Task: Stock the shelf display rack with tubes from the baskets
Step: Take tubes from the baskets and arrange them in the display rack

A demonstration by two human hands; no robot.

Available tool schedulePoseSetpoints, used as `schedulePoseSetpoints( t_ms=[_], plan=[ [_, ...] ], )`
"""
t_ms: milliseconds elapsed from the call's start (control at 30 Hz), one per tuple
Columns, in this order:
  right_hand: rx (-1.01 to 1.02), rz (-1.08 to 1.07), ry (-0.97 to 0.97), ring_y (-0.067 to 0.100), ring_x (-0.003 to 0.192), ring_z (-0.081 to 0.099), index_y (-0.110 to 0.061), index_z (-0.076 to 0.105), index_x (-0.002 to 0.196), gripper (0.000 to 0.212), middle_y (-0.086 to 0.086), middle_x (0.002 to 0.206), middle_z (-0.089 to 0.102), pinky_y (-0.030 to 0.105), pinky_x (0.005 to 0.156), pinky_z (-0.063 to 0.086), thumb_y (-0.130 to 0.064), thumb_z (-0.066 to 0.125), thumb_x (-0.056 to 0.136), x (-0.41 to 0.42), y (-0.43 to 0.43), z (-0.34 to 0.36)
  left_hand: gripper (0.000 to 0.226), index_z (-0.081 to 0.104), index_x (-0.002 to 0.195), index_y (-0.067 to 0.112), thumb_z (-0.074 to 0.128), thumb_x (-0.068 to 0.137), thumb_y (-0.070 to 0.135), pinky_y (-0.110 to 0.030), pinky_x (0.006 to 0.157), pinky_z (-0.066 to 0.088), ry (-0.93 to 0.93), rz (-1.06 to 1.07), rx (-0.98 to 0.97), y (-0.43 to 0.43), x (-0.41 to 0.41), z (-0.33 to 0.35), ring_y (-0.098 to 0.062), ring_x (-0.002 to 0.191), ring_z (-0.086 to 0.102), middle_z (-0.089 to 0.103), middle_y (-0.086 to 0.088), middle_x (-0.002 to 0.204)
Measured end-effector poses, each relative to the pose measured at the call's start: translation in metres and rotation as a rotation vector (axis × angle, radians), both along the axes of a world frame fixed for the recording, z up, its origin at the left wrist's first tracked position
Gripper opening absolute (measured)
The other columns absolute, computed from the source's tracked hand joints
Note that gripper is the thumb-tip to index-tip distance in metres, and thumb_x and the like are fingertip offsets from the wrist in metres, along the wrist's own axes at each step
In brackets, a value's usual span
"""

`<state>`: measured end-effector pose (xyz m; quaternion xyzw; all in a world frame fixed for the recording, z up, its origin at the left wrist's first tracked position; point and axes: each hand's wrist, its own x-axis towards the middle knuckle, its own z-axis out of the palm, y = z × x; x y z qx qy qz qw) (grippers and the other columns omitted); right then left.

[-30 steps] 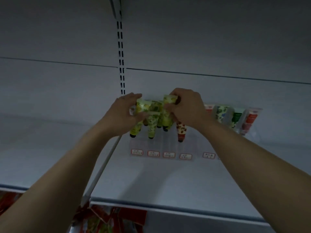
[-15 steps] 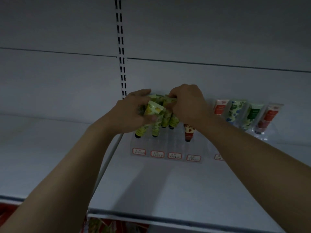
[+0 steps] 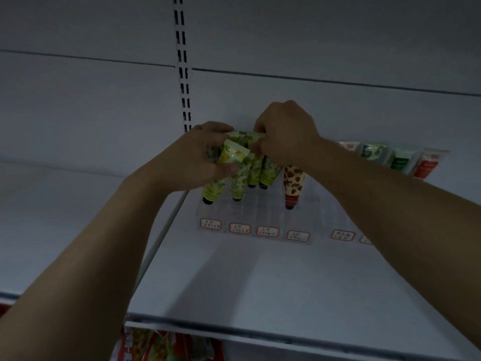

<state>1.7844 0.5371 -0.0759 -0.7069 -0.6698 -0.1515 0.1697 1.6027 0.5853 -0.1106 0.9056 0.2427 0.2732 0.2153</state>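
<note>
while the left hand (image 3: pixel 197 160) clasps green tubes (image 3: pixel 242 178) between thumb and fingers, the right hand (image 3: pixel 286 134) pinches their top edges.

The pale grey metal shelf (image 3: pixel 234 282) reaches from its front lip back to the wall panel. At the back, right beneath the left hand (image 3: pixel 197 162) and right hand (image 3: pixel 286 136), a clear plastic display rack (image 3: pixel 260 213) stands on it, with red-bordered price labels (image 3: pixel 268 231) along its front. A second clear rack (image 3: pixel 343 234) stands just beside it, below the right hand's wrist.
</note>
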Motion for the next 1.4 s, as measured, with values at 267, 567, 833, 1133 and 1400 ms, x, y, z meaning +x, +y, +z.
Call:
schedulePoseSetpoints(
  t_ms=[267, 567, 833, 1133, 1400],
  plan=[
    [0.025, 0.128, -0.036, 0.021, 0.069, 0.052, -0.001, 0.073, 0.088, 0.02, 0.016, 0.082, 0.067, 0.031, 0.065, 0.047, -0.008, 0.055, 0.083, -0.001, -0.011, -0.011, 0.033, 0.058, 0.101, 0.046, 0.073, 0.074, 0.037, -0.018, 0.101, 0.024, -0.05, 0.031, -0.047, -0.007, 0.003, 0.0, -0.003, 0.125, 0.038, 0.043, 0.013, 0.133],
    [0.066, 0.159, 0.049, 0.016, 0.058, 0.045, 0.0, 0.071, 0.074, 0.013, 0.013, 0.068, 0.064, 0.027, 0.056, 0.036, -0.003, 0.058, 0.077, 0.001, -0.006, -0.021, 0.043, 0.052, 0.107, 0.049, 0.063, 0.066, 0.044, -0.024, 0.109, 0.026, -0.074, 0.057, -0.032, -0.009, 0.003, -0.002, -0.005, 0.128, 0.037, 0.044, 0.017, 0.131],
    [-0.003, 0.121, 0.066, 0.014, 0.062, 0.045, -0.008, 0.075, 0.087, 0.017, 0.009, 0.075, 0.065, 0.027, 0.06, 0.045, -0.008, 0.058, 0.081, 0.005, -0.002, -0.016, 0.058, 0.065, 0.119, 0.032, 0.061, 0.065, 0.05, -0.027, 0.108, 0.031, -0.05, 0.147, 0.01, -0.006, 0.008, -0.005, -0.009, 0.127, 0.042, 0.048, 0.01, 0.137],
    [-0.149, 0.093, 0.0, 0.013, 0.054, 0.038, -0.017, 0.034, 0.052, 0.037, -0.002, 0.057, 0.037, 0.027, 0.056, 0.034, -0.006, 0.055, 0.08, 0.0, 0.003, -0.017, 0.061, 0.067, 0.119, 0.026, 0.063, 0.063, 0.05, -0.027, 0.107, 0.033, -0.059, 0.129, -0.079, -0.014, 0.009, -0.001, -0.012, 0.126, 0.046, 0.049, 0.0, 0.139],
    [-0.183, -0.006, -0.091, 0.022, 0.073, 0.055, -0.014, 0.044, 0.059, 0.026, 0.003, 0.073, 0.055, 0.023, 0.052, 0.03, -0.004, 0.053, 0.082, -0.007, -0.006, -0.013, 0.048, 0.058, 0.131, 0.025, 0.071, 0.084, 0.027, -0.013, 0.106, 0.02, -0.033, 0.125, -0.066, -0.013, 0.001, -0.005, -0.007, 0.136, 0.033, 0.039, 0.008, 0.149]
  ],
)
